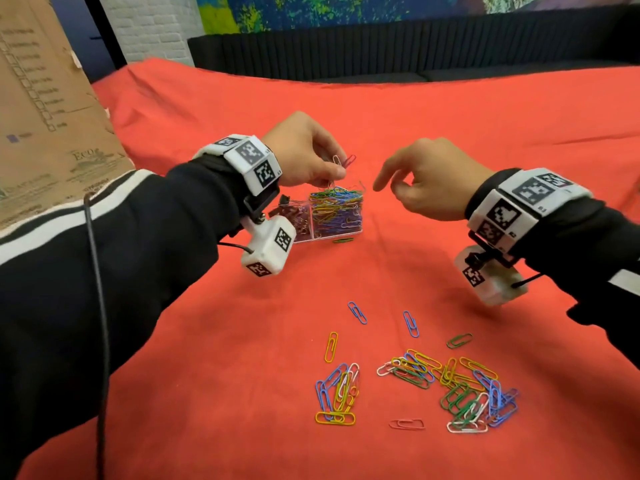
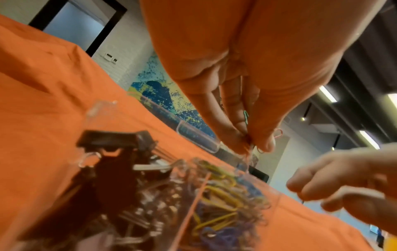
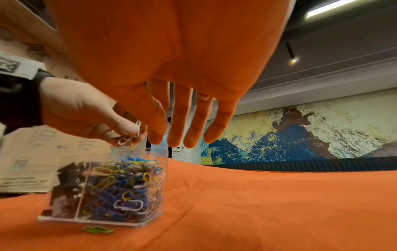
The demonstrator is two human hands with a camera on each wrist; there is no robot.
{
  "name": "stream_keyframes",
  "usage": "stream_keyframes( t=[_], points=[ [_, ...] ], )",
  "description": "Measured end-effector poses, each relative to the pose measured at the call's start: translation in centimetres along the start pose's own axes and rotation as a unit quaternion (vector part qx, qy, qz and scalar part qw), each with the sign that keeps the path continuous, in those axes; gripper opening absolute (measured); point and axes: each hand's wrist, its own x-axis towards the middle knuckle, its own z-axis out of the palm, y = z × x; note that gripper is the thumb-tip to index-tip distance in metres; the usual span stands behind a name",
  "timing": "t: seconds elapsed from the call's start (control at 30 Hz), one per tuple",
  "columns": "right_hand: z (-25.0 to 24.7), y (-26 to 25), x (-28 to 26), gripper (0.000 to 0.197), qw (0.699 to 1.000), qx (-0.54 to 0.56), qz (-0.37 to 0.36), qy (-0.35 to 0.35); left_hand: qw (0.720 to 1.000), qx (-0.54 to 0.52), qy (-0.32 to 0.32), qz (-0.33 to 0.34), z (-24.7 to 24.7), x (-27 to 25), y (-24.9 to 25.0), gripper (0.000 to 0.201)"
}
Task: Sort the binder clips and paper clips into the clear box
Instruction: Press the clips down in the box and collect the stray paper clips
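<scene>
A clear box (image 1: 356, 227) (image 3: 159, 195) with two compartments stands mid-table. Its right half is heaped with coloured paper clips (image 1: 334, 211) (image 3: 126, 183); its left half holds black binder clips (image 1: 292, 216) (image 2: 111, 141) (image 3: 66, 173). My left hand (image 1: 311, 157) (image 2: 253, 144) (image 3: 86, 117) hovers just above the paper clip side and pinches a small bunch of paper clips (image 1: 344, 161) (image 3: 131, 137). My right hand (image 1: 426, 181) (image 3: 178, 132) floats to the right of the box, fingers straight and loose, holding nothing. A large scatter of loose paper clips (image 1: 450, 386) lies near me.
Everything sits on an orange-red cloth (image 1: 485, 133). One green paper clip (image 1: 343, 240) (image 3: 97, 230) lies on the cloth against the box's near side. A cardboard sheet (image 1: 45, 109) leans at the left. A dark sofa (image 1: 381, 50) runs behind the table.
</scene>
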Motion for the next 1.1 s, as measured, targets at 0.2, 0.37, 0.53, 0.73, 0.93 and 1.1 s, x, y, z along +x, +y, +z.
stream_keyframes(
  t=[0.2,0.37,0.53,0.73,0.93,1.1],
  points=[
    [1.0,-1.1,0.8,0.036,0.998,0.025,-0.019,0.047,0.994,0.099,0.018,0.030,-0.1,-0.4,-0.8,0.024],
    [2.0,-1.9,2.0,0.046,1.000,0.008,-0.028,0.010,0.990,0.124,0.048,0.050,-0.9,-1.5,-0.6,0.023],
    [2.7,-2.5,2.3,0.064,0.997,-0.048,-0.055,-0.039,0.953,0.293,-0.022,0.068,-1.0,-2.7,-0.2,0.032],
    [1.7,-2.5,2.3,0.057,0.998,-0.040,-0.041,-0.032,0.954,0.291,-0.012,0.069,-1.2,-2.8,-0.7,0.039],
    [1.1,-2.1,0.9,0.040,0.995,0.041,-0.041,0.078,0.929,0.324,0.032,0.176,-0.1,-4.2,0.3,0.030],
    [0.2,-2.1,-1.9,0.030,0.998,0.001,-0.050,-0.033,0.869,0.454,-0.107,0.167,3.6,-7.2,2.4,0.024]
  ],
)
